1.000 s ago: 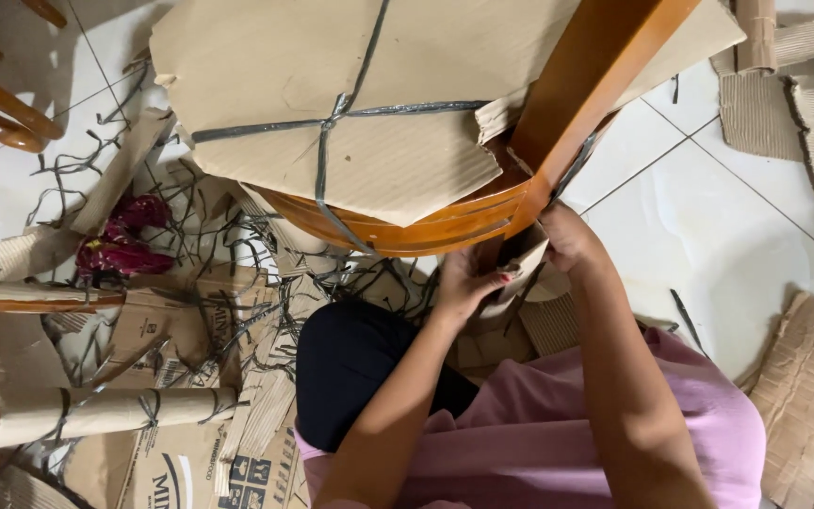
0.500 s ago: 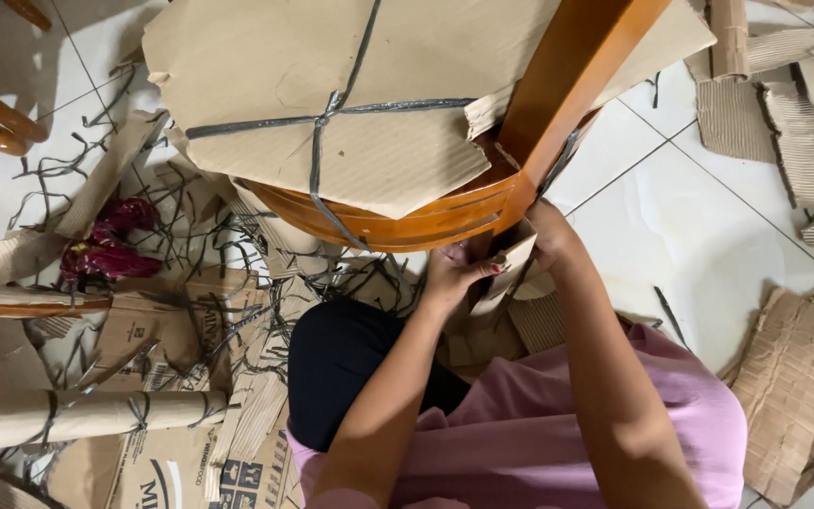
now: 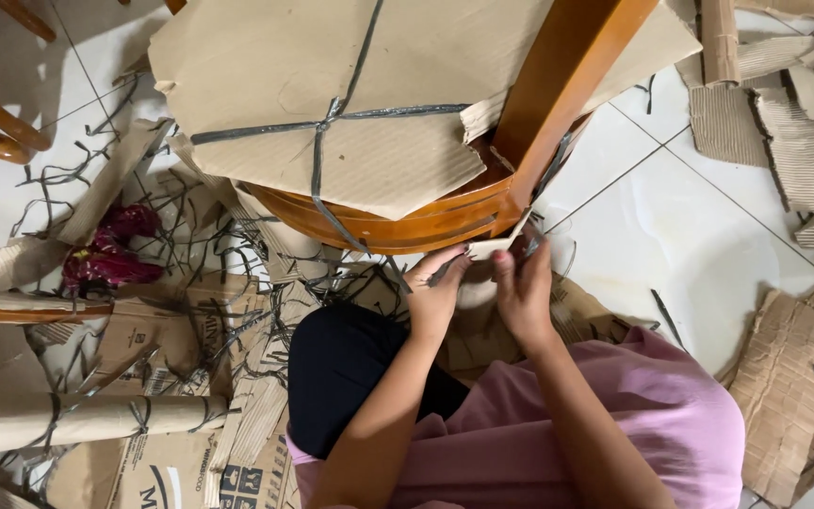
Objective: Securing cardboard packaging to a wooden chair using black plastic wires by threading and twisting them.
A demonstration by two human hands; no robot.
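Note:
A round orange wooden seat (image 3: 407, 221) lies in front of me, its top wrapped in brown cardboard (image 3: 332, 104) tied crosswise with grey strapping (image 3: 322, 123). An orange wooden leg (image 3: 567, 85) rises from its right side. My left hand (image 3: 435, 297) and my right hand (image 3: 525, 292) meet just below the seat's rim, pinching a small scrap of pale cardboard (image 3: 490, 248) with a bit of grey strap between them. My forearms reach up over my black and pink clothing.
Torn cardboard pieces (image 3: 793, 377) and cut grey straps litter the white tiled floor (image 3: 690, 226). Cardboard-wrapped wooden legs (image 3: 96, 419) lie at the left, with a dark red crumpled thing (image 3: 110, 254) beside them. More corrugated strips (image 3: 784, 104) lie at the top right.
My hands have come closer together under the seat's rim, the left one rising to meet the right on the cardboard scrap. The view has shifted slightly.

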